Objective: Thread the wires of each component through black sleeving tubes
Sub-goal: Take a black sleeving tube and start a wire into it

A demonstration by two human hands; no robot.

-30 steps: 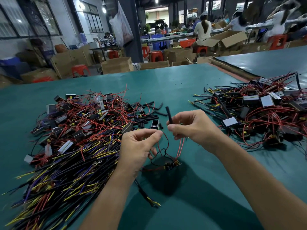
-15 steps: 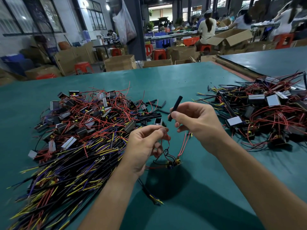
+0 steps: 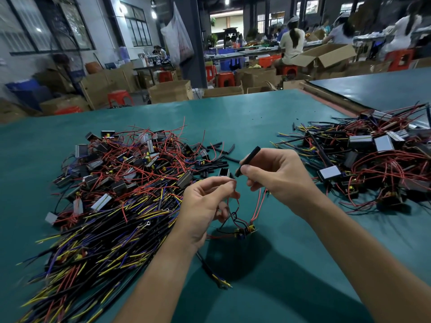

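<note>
Right hand pinches the black sleeving tube. A second ago the tube stood near upright; it now slants, lower end toward the left hand. The left hand pinches a red wire just beside that end, not yet inside. The component sits below both hands, mid-bench. Loose tubes lie beyond. Wired-component piles crowd the left edge and right edge.

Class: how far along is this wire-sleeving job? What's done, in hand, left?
Done: possibly the right pile, where some sleeved wires show. In hand: the right hand holds a black tube; the left hand pinches a red wire, not yet threaded. Left: the large left pile.
</note>
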